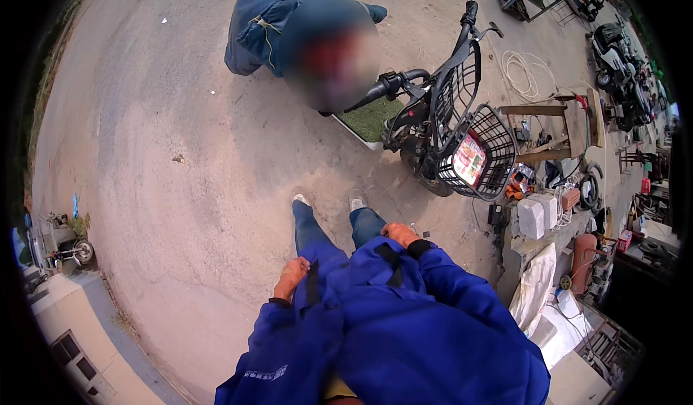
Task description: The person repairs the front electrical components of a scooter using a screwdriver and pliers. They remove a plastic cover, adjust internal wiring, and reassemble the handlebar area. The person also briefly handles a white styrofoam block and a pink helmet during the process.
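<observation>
My left hand (291,276) is closed at the left front edge of my blue jacket (426,333), its fingers curled against the cloth beside a black strip. On the other side my right hand (399,234) is also closed at the jacket's lower edge, near a second black strip. Both hands are at waist height above my legs in blue jeans (310,228). Ahead and to the right stands an electric scooter (415,120) with black wire baskets; the front basket (498,149) holds a red and white printed sheet (470,160).
Beyond the scooter, a person in a dark blue-green jacket (263,19) bends over its handlebar. White blocks (531,219), a wooden frame (545,156), a coiled pale hose (525,73) and a reddish gas cylinder (582,260) crowd the right side. A low building (86,340) is at lower left.
</observation>
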{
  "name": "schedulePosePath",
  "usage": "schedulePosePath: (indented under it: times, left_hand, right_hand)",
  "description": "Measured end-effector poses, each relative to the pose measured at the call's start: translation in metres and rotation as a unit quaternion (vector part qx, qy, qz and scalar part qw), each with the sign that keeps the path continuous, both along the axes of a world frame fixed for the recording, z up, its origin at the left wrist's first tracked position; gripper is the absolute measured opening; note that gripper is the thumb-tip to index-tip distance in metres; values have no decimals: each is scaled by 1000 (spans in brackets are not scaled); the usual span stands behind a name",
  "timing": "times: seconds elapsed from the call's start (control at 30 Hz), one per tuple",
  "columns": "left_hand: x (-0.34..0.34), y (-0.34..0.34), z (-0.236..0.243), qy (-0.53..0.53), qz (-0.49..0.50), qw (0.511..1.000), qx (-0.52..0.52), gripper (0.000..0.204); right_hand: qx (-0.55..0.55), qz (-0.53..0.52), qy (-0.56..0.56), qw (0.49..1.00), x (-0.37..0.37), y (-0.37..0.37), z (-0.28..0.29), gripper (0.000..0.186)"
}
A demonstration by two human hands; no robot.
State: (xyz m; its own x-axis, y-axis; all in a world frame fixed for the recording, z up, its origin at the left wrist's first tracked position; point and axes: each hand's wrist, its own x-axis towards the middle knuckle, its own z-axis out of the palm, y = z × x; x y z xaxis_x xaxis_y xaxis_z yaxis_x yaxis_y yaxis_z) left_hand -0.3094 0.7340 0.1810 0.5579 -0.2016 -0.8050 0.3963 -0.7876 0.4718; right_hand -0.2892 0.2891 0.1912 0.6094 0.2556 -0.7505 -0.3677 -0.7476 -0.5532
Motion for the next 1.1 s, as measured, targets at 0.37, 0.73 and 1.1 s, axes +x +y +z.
schedulePosePath:
  times: [0.37, 0.73, 1.1]
  left_hand:
    - [216, 51, 71, 212, -283, 933, -60, 26]
    - [298, -5, 43, 182, -604, 763, -140, 43]
    - [388, -130, -147, 366, -653, 662, -29, 18]
  right_hand:
    - [123, -361, 98, 919, -89, 100, 26, 28]
    - [259, -371, 69, 889, -109, 173, 64, 31]
    - [176, -477, -29, 861, 34, 148, -112, 19]
